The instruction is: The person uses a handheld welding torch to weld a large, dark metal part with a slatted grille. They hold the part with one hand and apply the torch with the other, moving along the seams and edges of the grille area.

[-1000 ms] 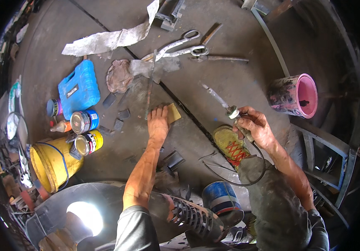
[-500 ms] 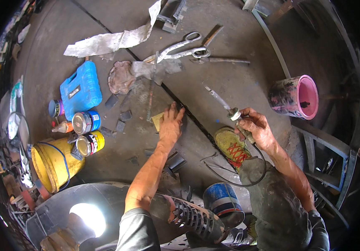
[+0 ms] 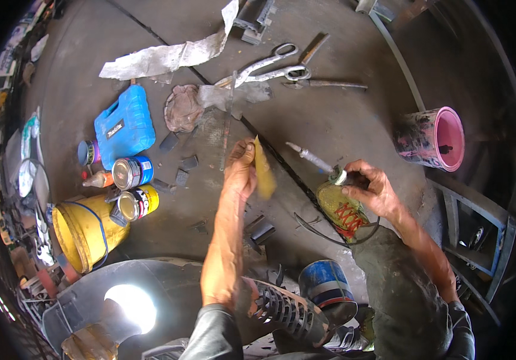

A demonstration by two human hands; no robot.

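Observation:
Raised over the floor in the middle, my left hand [image 3: 240, 171] pinches a yellow piece of sandpaper [image 3: 263, 173] between thumb and fingers. The sheet is seen nearly edge-on, and its lower end is blurred. To the right, my right hand [image 3: 370, 187] is closed around the handle of a soldering iron [image 3: 313, 158], whose metal rod slants up and left toward the sandpaper without touching it. A dark cord [image 3: 325, 237] loops below that hand. Under the iron is my yellow-green shoe [image 3: 339, 204] with red laces. Most of the handle is hidden by my fingers.
Left lie a blue tool case [image 3: 127, 129], several cans and a yellow bucket [image 3: 69, 231]. Large shears [image 3: 258, 72], a crumpled rag [image 3: 181, 108] and a torn strip [image 3: 168, 58] lie farther off. Right are a pink-lined bucket [image 3: 406, 138] and a metal frame [image 3: 501, 240].
My left hand has lifted off the floor with the yellow sandpaper, which lay flat under its fingers before. The iron's rod tilts a little flatter in my right hand.

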